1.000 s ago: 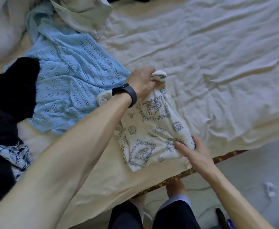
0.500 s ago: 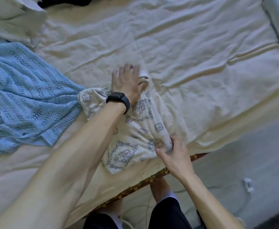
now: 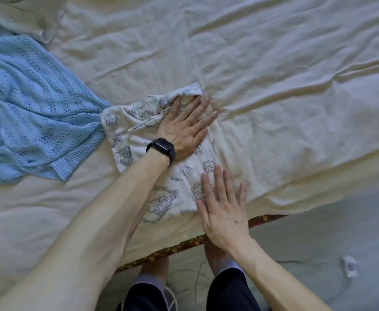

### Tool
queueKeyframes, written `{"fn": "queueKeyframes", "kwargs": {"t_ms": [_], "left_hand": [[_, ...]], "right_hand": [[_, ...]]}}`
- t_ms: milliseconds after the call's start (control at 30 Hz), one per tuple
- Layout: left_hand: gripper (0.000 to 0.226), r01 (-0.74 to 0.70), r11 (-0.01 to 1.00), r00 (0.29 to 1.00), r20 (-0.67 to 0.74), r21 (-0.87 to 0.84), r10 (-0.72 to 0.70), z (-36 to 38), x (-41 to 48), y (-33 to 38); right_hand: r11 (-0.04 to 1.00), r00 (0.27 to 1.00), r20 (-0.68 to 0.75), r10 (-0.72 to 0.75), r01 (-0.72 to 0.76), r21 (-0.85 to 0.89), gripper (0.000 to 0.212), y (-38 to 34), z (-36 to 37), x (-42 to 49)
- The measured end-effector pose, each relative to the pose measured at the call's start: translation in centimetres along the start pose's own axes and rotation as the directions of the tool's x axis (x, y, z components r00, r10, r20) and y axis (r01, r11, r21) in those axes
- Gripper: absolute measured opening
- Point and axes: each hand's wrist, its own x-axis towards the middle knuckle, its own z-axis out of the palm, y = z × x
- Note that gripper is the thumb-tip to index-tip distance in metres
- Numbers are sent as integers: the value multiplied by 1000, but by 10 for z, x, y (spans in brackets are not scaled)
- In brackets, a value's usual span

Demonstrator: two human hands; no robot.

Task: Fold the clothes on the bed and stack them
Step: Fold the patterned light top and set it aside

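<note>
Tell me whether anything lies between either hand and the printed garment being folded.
Nothing visible does. The left hand lies flat on the upper part of the printed garment, and the right hand has its fingers on the near right corner. The blue knit only meets the garment's left edge.

Three cloth items on one bed (image 3: 273,86): printed white piece (image 3: 184,176), blue knit (image 3: 31,122), pale crumpled piece (image 3: 27,16). Two hands: left hand (image 3: 184,129), right hand (image 3: 224,212). One black wristband (image 3: 161,148).

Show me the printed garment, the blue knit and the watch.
printed garment (image 3: 179,182), head view, lower flat panel.
blue knit (image 3: 27,122), head view, openwork middle.
watch (image 3: 161,147), head view, black face.
</note>
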Motion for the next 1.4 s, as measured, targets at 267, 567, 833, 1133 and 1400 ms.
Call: {"fn": "queueKeyframes", "kwargs": {"t_ms": [267,567,833,1133,1400], "left_hand": [[65,570,689,699,-177,-447,-693,-23,-120,21],[39,543,-477,281,684,-692,-673,7,-251,69],[36,271,-699,434,732,-662,-525,13,-257,76],[30,289,-624,330,687,-726,-647,-15,-315,126],[21,309,-582,476,652,-752,-591,-39,-343,138]], "right_hand": [[838,983,172,59,-142,527,66,10,-38,-2],[123,718,672,182,-695,709,38,16,-57,8],[-12,791,525,312,-550,835,18,1,-50,-5],[-44,749,540,384,-569,821,28,-13,-69,-88],[217,849,378,369,-475,853,45,-15,-87,-132]]}}
